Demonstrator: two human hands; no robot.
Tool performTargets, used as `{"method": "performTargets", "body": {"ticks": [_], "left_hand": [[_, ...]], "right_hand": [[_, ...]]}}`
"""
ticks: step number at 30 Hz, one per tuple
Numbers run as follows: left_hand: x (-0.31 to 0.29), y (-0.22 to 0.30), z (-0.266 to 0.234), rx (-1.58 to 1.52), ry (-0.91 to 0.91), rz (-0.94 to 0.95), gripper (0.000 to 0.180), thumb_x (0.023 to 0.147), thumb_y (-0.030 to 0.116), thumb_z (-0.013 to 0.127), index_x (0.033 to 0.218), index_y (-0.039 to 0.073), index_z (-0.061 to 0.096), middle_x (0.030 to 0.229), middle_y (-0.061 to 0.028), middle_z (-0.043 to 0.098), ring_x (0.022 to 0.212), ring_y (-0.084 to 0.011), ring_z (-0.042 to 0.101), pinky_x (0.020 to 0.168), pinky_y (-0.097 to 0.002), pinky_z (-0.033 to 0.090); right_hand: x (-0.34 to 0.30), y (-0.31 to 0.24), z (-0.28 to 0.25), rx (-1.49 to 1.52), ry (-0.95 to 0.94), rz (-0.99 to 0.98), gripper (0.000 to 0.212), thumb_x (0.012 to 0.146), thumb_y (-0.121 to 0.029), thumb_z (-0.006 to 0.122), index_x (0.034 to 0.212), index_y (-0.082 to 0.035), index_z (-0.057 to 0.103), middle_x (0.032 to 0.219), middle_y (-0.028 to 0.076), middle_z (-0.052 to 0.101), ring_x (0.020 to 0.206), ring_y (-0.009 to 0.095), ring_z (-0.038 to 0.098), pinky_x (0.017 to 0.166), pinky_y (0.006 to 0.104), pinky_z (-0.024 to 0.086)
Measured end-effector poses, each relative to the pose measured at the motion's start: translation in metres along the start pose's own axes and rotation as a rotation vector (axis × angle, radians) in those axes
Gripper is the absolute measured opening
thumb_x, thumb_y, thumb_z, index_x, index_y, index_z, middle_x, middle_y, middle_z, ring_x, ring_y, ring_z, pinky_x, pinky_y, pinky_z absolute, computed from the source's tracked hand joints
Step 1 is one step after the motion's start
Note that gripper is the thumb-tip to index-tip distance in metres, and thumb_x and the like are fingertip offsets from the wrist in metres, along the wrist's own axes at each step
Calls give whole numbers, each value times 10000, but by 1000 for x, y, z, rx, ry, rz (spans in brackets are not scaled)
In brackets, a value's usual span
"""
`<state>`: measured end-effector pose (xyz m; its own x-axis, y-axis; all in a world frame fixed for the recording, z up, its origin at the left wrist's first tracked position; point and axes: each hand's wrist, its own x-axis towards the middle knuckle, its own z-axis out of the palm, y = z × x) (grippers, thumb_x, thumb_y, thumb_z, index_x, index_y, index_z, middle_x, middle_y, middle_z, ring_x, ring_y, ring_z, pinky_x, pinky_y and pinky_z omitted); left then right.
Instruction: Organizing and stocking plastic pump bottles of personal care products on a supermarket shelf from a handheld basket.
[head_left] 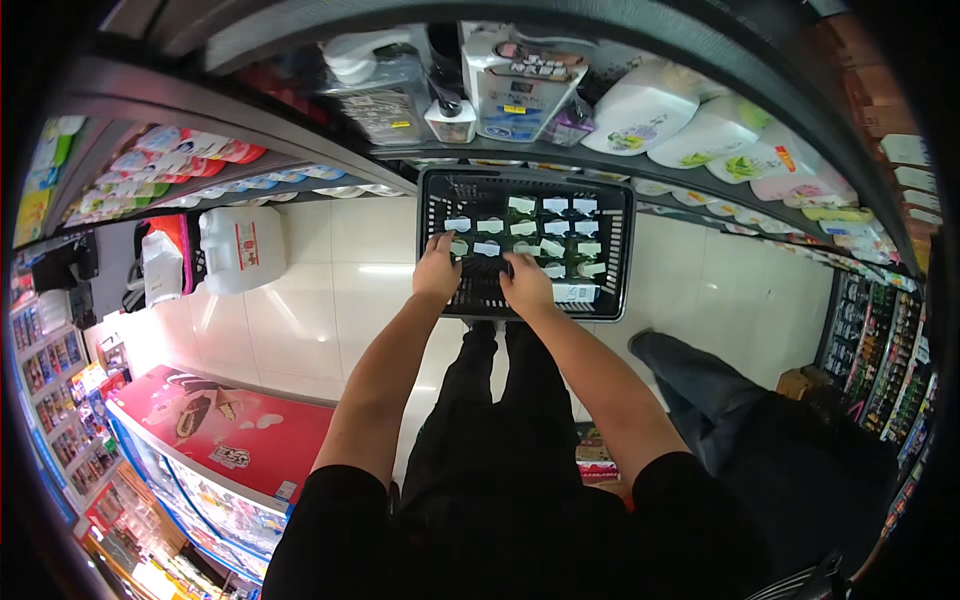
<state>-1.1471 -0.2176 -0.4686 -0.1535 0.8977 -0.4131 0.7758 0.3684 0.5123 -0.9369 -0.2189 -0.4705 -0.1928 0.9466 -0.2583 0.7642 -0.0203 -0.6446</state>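
Observation:
A black plastic shopping basket with slotted walls stands in front of me, holding several dark green bottle-like containers with pale labels on top. My left hand reaches over its near left side, fingers bent around one of these containers. Inside the near middle part, my right hand has its fingers curled; what they hold, if anything, is hidden in the dark. A white box-like pack lies in the near right corner.
Dark shelves with bottles cross the far side. A white jug stands on the tiled floor at left. A red-topped freezer is at lower left; another person's leg is at right.

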Motion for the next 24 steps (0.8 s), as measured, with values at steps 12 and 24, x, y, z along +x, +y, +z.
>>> {"method": "performTargets", "body": {"ticks": [12,24], "left_hand": [[46,5,27,592,-239,187,224,958,111,599,1177,85,638,1166,-147,693,997,-334,751,790,-430,637],[15,-21,-6,194,-87,532,457,756,119,864,1192,70,735,1336,-105,607,1206,-334,616,991,-426,558]], "right_hand": [[109,9,14,-742,-69,-476,219,868,-152,640,1068,-104,715,1003,54,700,973,242,697,896,406,462],[97,-1,-19,-307,-8,-385,444,780,-211,824,1194,-102,707,1218,110,676,1144,309,643,984,443,475]]}}
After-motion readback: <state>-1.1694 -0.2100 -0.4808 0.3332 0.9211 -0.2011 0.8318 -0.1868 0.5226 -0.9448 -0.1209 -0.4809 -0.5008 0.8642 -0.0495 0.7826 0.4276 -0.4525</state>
